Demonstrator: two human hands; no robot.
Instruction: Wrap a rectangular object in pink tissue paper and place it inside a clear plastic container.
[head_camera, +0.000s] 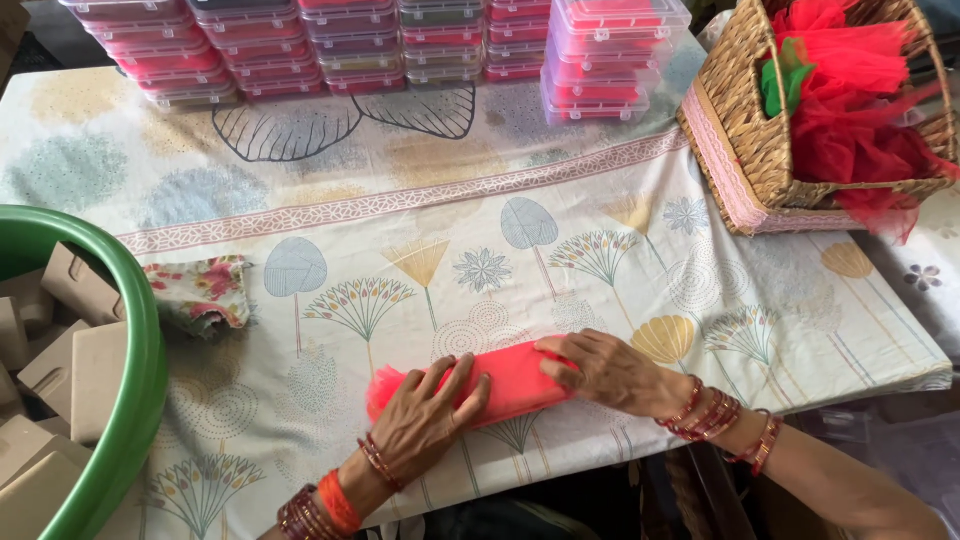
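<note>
Two hands press flat on your red net bundle (500, 385): your left hand (430, 415) and right hand (605, 370), fingers spread open, near the table's (400, 200) edge.

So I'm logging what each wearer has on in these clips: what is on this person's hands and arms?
Both forearms are bare, with no sleeves or gloves in view. The left hand has thin red bangles at the wrist, then an orange thread band and more dark red bangles further up. The right hand has a stack of red and gold bangles at the wrist and a second smaller set further up the arm.
</note>
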